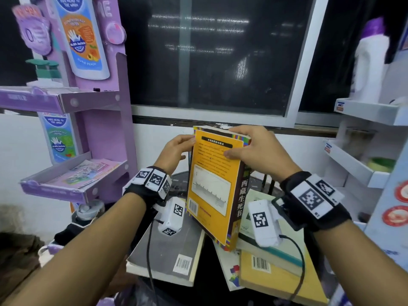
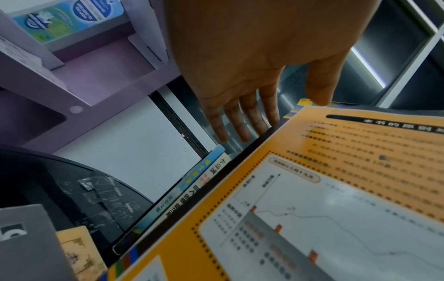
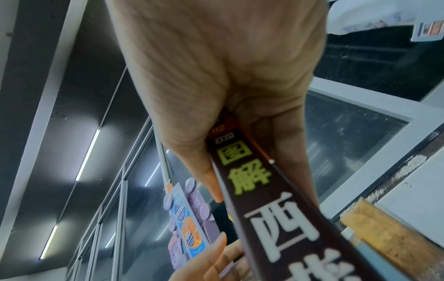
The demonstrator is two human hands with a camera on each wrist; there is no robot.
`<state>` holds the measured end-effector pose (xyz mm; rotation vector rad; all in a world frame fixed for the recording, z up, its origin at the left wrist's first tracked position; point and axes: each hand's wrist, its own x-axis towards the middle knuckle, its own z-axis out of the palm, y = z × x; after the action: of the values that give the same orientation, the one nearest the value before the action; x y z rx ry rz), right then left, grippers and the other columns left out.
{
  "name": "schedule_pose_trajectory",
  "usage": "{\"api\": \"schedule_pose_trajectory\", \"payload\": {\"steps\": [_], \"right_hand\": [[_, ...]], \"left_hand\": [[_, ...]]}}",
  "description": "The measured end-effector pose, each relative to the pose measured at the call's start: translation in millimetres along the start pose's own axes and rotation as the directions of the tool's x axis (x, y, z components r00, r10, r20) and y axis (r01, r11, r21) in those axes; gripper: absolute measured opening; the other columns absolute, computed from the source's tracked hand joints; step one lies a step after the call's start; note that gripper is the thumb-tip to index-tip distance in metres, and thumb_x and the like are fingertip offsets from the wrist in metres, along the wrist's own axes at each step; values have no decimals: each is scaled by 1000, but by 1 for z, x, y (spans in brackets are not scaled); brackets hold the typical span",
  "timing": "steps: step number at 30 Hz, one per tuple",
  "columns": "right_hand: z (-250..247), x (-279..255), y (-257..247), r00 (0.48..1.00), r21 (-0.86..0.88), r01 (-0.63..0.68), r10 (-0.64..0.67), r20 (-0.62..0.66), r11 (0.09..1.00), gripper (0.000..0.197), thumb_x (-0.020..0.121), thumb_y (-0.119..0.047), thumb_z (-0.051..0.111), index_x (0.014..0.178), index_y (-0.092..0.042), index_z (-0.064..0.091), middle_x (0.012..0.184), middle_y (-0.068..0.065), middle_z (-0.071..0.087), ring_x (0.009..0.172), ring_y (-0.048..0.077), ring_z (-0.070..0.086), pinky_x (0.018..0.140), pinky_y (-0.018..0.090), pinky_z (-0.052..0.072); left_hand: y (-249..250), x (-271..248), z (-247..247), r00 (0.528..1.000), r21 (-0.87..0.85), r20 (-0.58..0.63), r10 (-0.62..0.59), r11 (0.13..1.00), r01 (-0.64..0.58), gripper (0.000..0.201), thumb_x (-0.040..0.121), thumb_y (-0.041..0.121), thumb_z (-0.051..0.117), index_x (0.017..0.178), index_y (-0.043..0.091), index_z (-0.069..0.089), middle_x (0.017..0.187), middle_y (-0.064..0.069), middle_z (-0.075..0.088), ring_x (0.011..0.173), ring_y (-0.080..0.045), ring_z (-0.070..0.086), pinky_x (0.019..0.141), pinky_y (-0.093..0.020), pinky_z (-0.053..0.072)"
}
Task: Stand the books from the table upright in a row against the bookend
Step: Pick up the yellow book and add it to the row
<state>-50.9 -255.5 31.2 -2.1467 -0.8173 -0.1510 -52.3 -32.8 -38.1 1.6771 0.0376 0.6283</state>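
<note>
1. Head view: my right hand (image 1: 254, 149) pinches the thick orange paperback book (image 1: 215, 184) near its top, held above the table; left hand (image 1: 174, 151) fingers straight behind it.
2. Two books (image 2: 192, 188) look already upright; flat books (image 1: 174, 250) remain.

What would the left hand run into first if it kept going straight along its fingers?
Probably the two upright books just beyond the left hand, whose straight fingers point down behind the orange book; depth is unclear.

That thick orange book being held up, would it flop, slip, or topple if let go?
The orange book looks thick and keeps flat, so probably stiff and fairly heavy. Its cover shines, so it may be slippery; the right hand grips its top by the spine, the left hand steadies the other edge. It tilts, so it would likely topple.
</note>
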Motion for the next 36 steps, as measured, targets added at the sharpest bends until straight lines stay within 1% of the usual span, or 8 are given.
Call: {"api": "schedule_pose_trajectory", "payload": {"steps": [3, 10, 13, 16, 22, 29, 32, 36], "right_hand": [[-19, 2, 9, 998, -21, -44, 43, -47, 999, 52, 82, -23, 76, 130, -22, 57, 104, -1, 71, 87, 15, 70, 80, 38, 59], [-55, 9, 32, 985, -97, -132, 120, -126, 986, 50, 81, -23, 76, 127, -19, 58, 104, 5, 70, 86, 19, 69, 68, 30, 56], [-65, 12, 41, 979, -138, -163, 143, -148, 977, 45, 83, -22, 75, 124, -19, 58, 102, 5, 69, 86, 21, 68, 69, 35, 58], [-71, 21, 51, 970, -162, -196, 167, -176, 967, 53, 82, -22, 75, 131, -17, 56, 102, 6, 69, 89, 23, 68, 73, 39, 59], [-77, 44, 69, 959, -203, -215, 168, -228, 955, 49, 84, -23, 74, 129, -16, 56, 100, 4, 65, 90, 21, 66, 79, 39, 57], [-68, 84, 90, 941, -185, -223, 162, -297, 957, 58, 86, -24, 72, 138, -15, 49, 112, 6, 66, 91, 17, 62, 83, 36, 55], [-61, 101, 97, 933, -199, -214, 140, -332, 956, 50, 86, -25, 72, 132, -15, 55, 112, 7, 68, 94, 20, 66, 82, 35, 55], [-48, 123, 106, 918, -200, -217, 130, -375, 956, 45, 88, -26, 69, 130, -15, 56, 110, 7, 68, 96, 22, 66, 82, 35, 55]], "left_hand": [[-1, 8, 17, 1000, 32, 16, 21, 999, -21, 31, 95, 25, 54, 123, 11, 59, 117, 1, 64, 106, -9, 58, 85, -21, 42], [-9, 31, 56, 997, 150, 74, 31, 988, -42, 32, 95, 25, 55, 125, 15, 58, 124, 0, 60, 117, -15, 53, 100, -27, 39], [-11, 39, 75, 994, 173, 109, 16, 984, -35, 35, 96, 23, 54, 130, 15, 55, 128, -1, 57, 119, -14, 51, 100, -26, 37], [-15, 52, 93, 991, 197, 136, 0, 980, -27, 37, 95, 26, 55, 131, 19, 54, 137, -4, 53, 127, -19, 48, 110, -37, 35], [-18, 75, 117, 993, 293, 120, 10, 955, -45, 44, 95, 29, 54, 137, 17, 50, 145, -6, 45, 133, -21, 41, 97, -25, 31], [-28, 105, 127, 994, 400, 112, -21, 916, -26, 48, 93, 35, 57, 137, 19, 49, 144, -7, 45, 129, -23, 45, 105, -34, 38], [-33, 118, 127, 990, 433, 133, -44, 901, -18, 49, 92, 36, 58, 136, 18, 49, 143, -7, 47, 129, -22, 45, 108, -41, 38], [-43, 129, 126, 980, 394, 166, -107, 918, 34, 50, 91, 33, 61, 138, 18, 49, 142, -5, 49, 126, -21, 49, 101, -33, 43]]}}
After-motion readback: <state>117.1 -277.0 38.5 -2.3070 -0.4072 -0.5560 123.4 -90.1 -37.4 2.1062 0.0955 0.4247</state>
